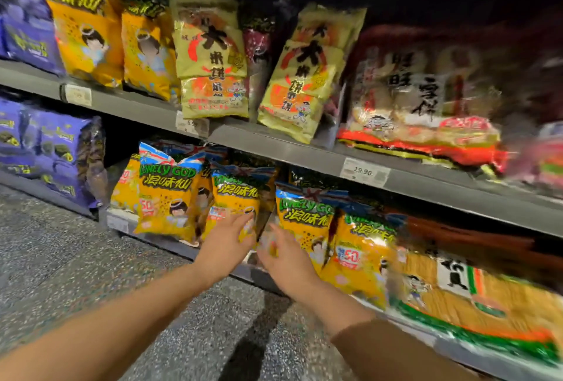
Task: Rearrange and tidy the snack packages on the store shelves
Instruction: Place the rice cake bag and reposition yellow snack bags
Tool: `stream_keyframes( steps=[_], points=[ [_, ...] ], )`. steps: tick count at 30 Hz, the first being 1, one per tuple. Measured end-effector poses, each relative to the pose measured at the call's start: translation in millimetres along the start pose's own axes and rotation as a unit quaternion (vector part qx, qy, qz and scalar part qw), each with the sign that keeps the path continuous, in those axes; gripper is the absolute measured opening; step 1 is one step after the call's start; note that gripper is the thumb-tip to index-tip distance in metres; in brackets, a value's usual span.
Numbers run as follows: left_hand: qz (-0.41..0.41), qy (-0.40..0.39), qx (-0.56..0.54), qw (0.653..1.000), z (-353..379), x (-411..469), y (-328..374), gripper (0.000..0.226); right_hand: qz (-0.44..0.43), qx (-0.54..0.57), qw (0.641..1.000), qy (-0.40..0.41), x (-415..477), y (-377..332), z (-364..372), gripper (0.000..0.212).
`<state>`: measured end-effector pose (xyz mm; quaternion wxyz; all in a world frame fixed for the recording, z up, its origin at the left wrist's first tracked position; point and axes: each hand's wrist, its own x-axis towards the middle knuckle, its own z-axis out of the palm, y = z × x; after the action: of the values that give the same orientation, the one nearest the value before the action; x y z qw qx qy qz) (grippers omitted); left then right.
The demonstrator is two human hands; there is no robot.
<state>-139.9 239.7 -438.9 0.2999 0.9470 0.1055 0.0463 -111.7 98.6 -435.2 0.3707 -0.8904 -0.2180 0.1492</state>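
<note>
Several yellow Lonely God snack bags stand in a row on the lower shelf [219,262]. My left hand [227,243] grips the lower right edge of the middle yellow bag [236,198], with its fingers wrapped around the bag's side. My right hand [285,259] reaches into the narrow gap between that bag and the neighbouring yellow bag [301,222] on the right. Its fingertips are blurred, so I cannot tell whether they hold anything. Another yellow bag [166,198] leans at the left of the row.
The upper shelf [274,149] carries yellow bags, two tan rice-cracker packs [210,54] and a red-and-white cracker pack [417,100]. Purple bags [45,149] sit at lower left. A large orange-and-green pack [481,298] lies at lower right. Speckled floor [76,259] lies below.
</note>
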Motion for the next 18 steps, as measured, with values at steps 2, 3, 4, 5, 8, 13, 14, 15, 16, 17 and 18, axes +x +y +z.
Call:
stream_keyframes(
  steps=[2, 3, 4, 5, 8, 13, 14, 15, 16, 17, 18],
  points=[
    [0.048, -0.037, 0.000, 0.998, 12, -16, 43, 0.091, 0.015, -0.006, 1.000, 0.010, -36, 18, -36, 0.048],
    [0.071, -0.060, 0.003, 0.996, 21, -25, 66, 0.085, 0.032, -0.008, 0.999, 0.015, -55, 33, -55, 0.047],
    [0.089, -0.086, 0.015, 0.992, 32, -35, 91, 0.072, 0.054, -0.012, 0.998, 0.019, -77, 48, -74, 0.049],
    [0.108, -0.116, 0.037, 0.987, 46, -43, 116, 0.055, 0.075, -0.018, 0.997, 0.025, -99, 66, -95, 0.050],
    [0.182, -0.179, 0.085, 0.963, 91, -67, 186, 0.039, 0.145, -0.018, 0.987, 0.066, -171, 120, -147, 0.049],
    [0.246, -0.258, 0.117, 0.927, 175, -101, 292, 0.041, 0.241, 0.030, 0.957, 0.157, -290, 211, -201, 0.053],
    [0.261, -0.274, 0.128, 0.917, 192, -108, 312, 0.042, 0.254, 0.038, 0.952, 0.167, -313, 227, -207, 0.053],
    [0.278, -0.288, 0.135, 0.906, 210, -115, 330, 0.043, 0.271, 0.048, 0.945, 0.176, -334, 243, -212, 0.053],
    [0.295, -0.308, 0.142, 0.894, 228, -122, 347, 0.044, 0.286, 0.059, 0.937, 0.190, -355, 258, -215, 0.053],
    [0.313, -0.331, 0.148, 0.878, 246, -129, 363, 0.045, 0.301, 0.074, 0.929, 0.202, -372, 272, -216, 0.054],
    [0.328, -0.360, 0.157, 0.859, 265, -136, 375, 0.046, 0.314, 0.088, 0.921, 0.214, -388, 288, -216, 0.057]
  ],
)
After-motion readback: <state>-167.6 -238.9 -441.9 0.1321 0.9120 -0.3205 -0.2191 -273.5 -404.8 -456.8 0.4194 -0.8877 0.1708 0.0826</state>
